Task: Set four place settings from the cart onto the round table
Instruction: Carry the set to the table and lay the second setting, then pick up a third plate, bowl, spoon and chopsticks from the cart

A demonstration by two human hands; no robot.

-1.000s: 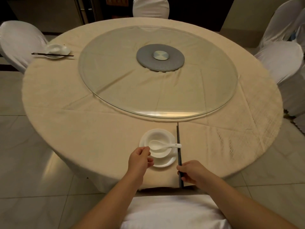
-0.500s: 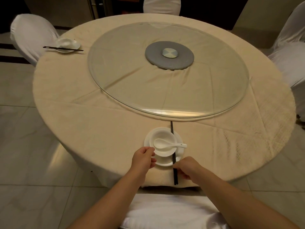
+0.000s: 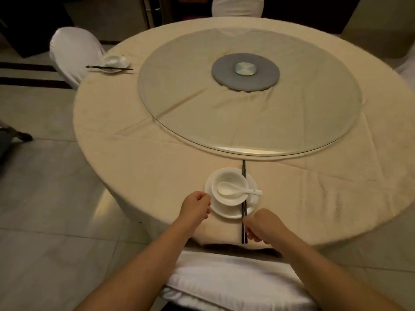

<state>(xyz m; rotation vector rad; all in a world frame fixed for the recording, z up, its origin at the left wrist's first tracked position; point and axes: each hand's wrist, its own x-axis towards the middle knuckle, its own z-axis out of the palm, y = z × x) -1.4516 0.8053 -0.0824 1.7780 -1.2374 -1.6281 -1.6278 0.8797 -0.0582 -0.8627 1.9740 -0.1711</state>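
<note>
Two of four settings lay on the desk (image 3: 125, 167); your right hand (image 3: 261, 225) pinched the chopsticks (image 3: 243, 211), left hand (image 3: 195, 206) curled, seemingly empty.

I'm sliding the chopsticks (image 3: 243, 205) leftward with my right hand (image 3: 262, 225): a second ago they were lying on the cloth just right of the saucer (image 3: 226, 212), now they're lying across its right rim, beside the bowl (image 3: 229, 187) and under the spoon (image 3: 238, 191) handle. My left hand (image 3: 196, 207) is pulling back a little from the saucer's left edge, fingers curled. My head is turning left, so the table is shifting right in view.
</note>
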